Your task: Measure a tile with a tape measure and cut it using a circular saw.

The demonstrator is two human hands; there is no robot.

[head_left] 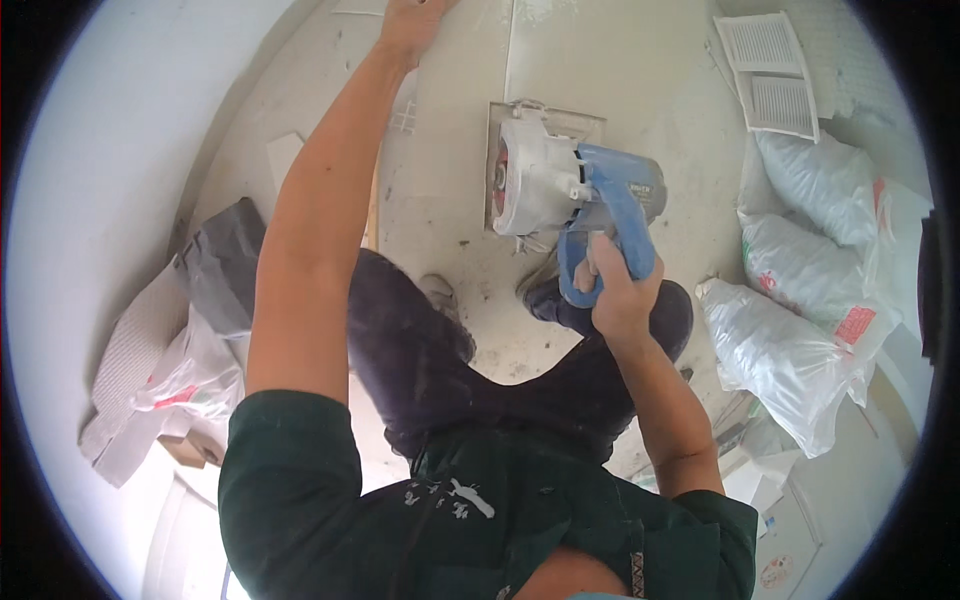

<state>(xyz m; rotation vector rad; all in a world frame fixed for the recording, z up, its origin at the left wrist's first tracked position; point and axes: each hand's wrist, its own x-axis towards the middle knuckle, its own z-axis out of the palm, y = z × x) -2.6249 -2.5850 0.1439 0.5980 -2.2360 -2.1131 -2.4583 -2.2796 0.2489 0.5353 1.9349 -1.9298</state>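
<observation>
My right hand (625,290) is wrapped round the blue handle of a circular saw (625,195). The saw has a blue motor body and a pale, dusty blade guard, with a bit of red at its left side. Its flat metal base plate (565,120) rests on or just over a large pale slab (450,130) in front of my knees. My left arm reaches far forward, and my left hand (408,32) lies along the slab's left side at the top of the view. Its fingers are mostly cut off by the picture's edge.
Several stuffed whitish plastic bags (775,345) lie along the right wall, with white louvred panels (770,75) beyond them. A dark grey bag (225,265) and a white plastic bag (195,385) sit at the left. My shoes (440,295) stand on the dusty floor.
</observation>
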